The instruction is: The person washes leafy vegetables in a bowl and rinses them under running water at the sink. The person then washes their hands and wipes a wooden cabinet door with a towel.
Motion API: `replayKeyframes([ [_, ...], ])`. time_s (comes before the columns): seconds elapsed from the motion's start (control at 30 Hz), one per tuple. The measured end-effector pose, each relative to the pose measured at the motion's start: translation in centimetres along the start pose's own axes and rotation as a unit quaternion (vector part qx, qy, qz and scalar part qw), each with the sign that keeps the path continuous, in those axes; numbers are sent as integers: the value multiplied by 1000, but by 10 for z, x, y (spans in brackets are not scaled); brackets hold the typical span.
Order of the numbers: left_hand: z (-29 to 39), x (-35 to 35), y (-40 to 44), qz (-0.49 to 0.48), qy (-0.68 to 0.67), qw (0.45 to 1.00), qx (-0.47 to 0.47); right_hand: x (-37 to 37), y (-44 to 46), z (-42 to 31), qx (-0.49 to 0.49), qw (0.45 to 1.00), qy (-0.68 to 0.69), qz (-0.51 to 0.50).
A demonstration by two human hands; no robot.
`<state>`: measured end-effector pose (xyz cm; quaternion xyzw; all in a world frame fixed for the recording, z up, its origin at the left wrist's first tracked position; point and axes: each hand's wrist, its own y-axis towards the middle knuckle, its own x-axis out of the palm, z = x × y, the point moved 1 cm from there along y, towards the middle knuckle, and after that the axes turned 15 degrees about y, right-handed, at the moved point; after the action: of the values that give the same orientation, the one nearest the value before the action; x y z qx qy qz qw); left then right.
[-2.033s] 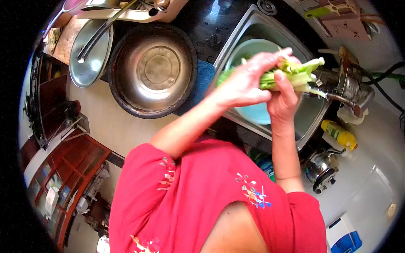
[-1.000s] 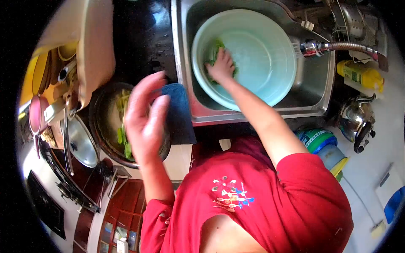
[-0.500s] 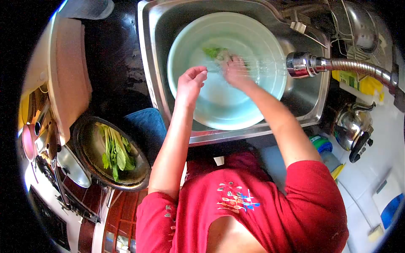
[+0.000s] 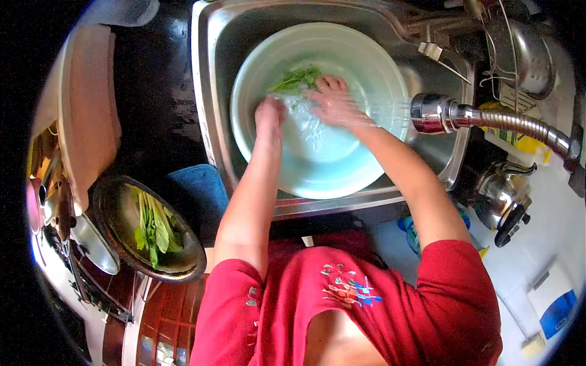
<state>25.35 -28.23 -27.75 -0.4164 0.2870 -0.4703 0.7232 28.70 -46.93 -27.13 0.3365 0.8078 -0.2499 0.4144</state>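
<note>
Leafy greens (image 4: 297,79) lie in the water of a pale green basin (image 4: 242,131) standing in the steel sink. My right hand (image 4: 336,104) is over the basin with its fingers spread, the fingertips against the right end of the greens. My left hand (image 4: 270,113) is low in the basin near the left end of the greens. Its fingers are blurred, so their grip does not show. Water streams from the faucet head (image 4: 432,113) across my right hand and wrist.
At the left, a dark pan (image 4: 194,259) holds more leafy greens (image 4: 155,229). A blue cloth (image 4: 201,189) lies between pan and sink (image 4: 204,104). A steel kettle (image 4: 502,192) stands at the right. The flexible faucet hose (image 4: 519,122) reaches in from the right.
My left hand has lowered into the basin, toward the greens. The greens look more spread out and sit further left. My right hand's fingers have spread apart. The whole view has shifted slightly.
</note>
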Motion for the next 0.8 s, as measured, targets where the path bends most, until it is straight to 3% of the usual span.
replayKeyframes([
  [0.03, 0, 5, -2, 6, -38, 999, -21, -14, 0, -7, 26, 1000, 2, 0],
  [0.13, 7, 10, -7, 28, -125, 991, -27, -44, 29, -13, 165, 971, 114, 131],
  [0.23, 9, 8, -14, 65, -143, 987, -26, -11, 66, -34, 71, 975, 113, 175],
  [0.33, 0, 1, -14, 46, -145, 988, 8, 27, 69, -63, 56, 986, 29, 155],
  [0.43, -4, 4, -19, 70, -172, 982, -22, 27, 61, -65, 54, 998, 3, -33],
  [0.53, -4, 9, -27, 106, -142, 984, -31, 15, 45, -32, -27, 999, -6, -38],
  [0.67, -12, 3, -25, 90, -111, 990, -18, 34, 31, -14, 148, 980, -115, 62],
  [0.7, -12, 2, -28, 96, -103, 990, -24, 29, 25, -27, 64, 993, -97, 32],
  [0.8, -10, 0, -34, 100, -93, 990, -39, 17, 24, -53, -39, 999, 16, 18],
])
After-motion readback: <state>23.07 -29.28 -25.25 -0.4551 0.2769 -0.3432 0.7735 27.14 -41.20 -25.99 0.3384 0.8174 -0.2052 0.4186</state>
